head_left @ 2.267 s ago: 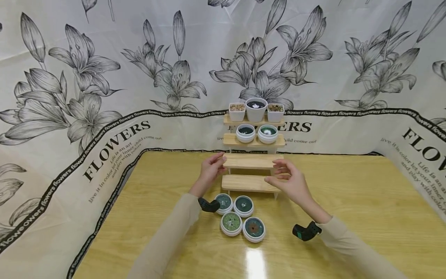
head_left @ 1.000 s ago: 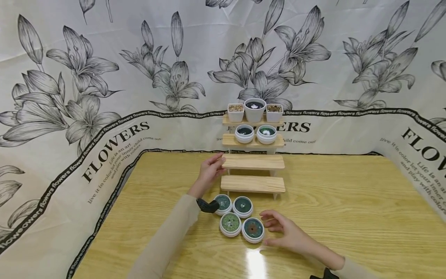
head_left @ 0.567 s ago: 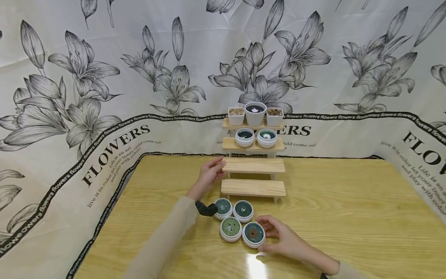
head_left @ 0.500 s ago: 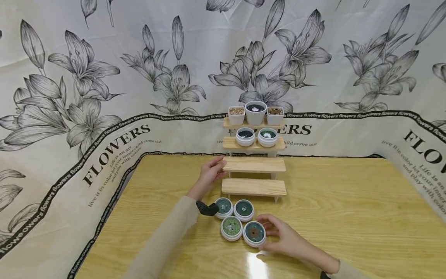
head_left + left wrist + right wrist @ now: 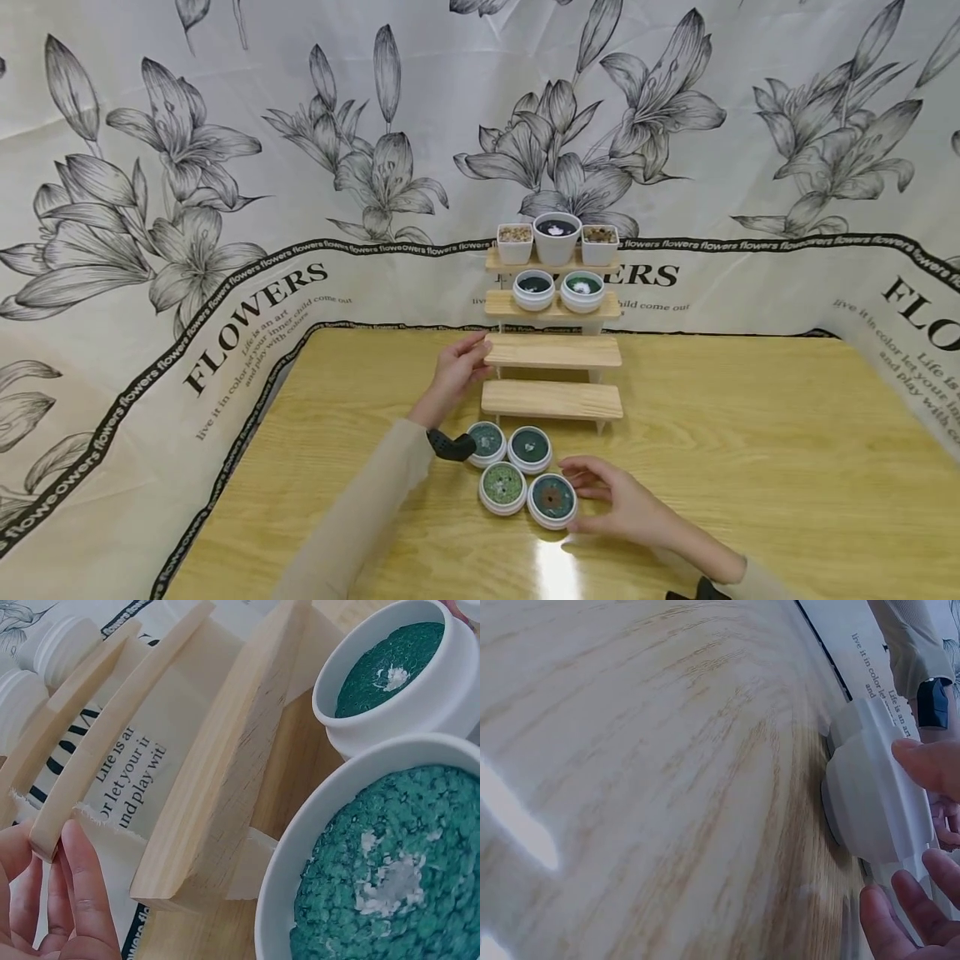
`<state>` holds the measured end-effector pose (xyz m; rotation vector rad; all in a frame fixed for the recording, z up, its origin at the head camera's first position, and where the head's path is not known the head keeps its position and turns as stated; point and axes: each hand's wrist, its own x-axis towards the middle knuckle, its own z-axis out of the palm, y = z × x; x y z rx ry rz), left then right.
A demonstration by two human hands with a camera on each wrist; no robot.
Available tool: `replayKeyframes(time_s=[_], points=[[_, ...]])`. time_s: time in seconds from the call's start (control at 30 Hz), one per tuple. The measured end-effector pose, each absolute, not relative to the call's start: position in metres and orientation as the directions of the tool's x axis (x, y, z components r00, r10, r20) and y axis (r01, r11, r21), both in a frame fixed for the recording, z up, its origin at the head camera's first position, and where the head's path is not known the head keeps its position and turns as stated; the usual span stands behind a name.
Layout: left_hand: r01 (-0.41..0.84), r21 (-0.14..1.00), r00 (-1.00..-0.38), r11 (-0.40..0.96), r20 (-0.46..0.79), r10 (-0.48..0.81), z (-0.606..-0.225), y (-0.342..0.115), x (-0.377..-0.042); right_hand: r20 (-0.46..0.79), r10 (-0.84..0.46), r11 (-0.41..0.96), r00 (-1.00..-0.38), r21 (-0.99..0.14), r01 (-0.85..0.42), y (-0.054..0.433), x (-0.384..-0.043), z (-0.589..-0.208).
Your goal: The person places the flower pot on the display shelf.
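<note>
The round pot with the brown middle (image 5: 552, 502) stands on the table (image 5: 720, 417), nearest the person among four. Taking hold of it looks like the step in hand: the right hand (image 5: 618, 504) is spread wide at its side — whether it touches, I cannot tell — so the next move probably calls for closing thumb and fingers. The left hand (image 5: 453, 368) pinches a wooden shelf (image 5: 555, 352) by its end; the left wrist view shows that pinch, partly hidden from the head.
</note>
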<state>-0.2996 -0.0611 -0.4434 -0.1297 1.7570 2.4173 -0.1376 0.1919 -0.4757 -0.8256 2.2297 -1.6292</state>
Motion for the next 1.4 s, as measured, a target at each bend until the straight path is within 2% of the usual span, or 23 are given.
replayKeyframes(time_s=[0.43,0.7,1.1,1.4], points=[[-0.200,0.941,-0.980,-0.274,-0.188,0.071,-0.444,-0.060,-0.302,0.096,-0.607,0.219,-0.789,-0.934,-0.282,0.184,-0.138,-0.471],[-0.193,0.942,-0.981,-0.276,-0.182,0.068,-0.443,-0.060,-0.301,0.176,-0.587,0.206,-0.790,-0.911,-0.356,0.170,-0.135,-0.479],[-0.174,0.941,-0.985,-0.291,-0.162,0.065,-0.439,-0.058,-0.297,0.099,-0.530,0.371,-0.842,-0.867,-0.334,0.171,-0.135,-0.468],[-0.182,0.924,-0.983,-0.335,-0.160,0.094,-0.438,-0.059,-0.297,0.135,-0.493,0.424,-0.860,-0.825,-0.373,0.176,-0.151,-0.448]])
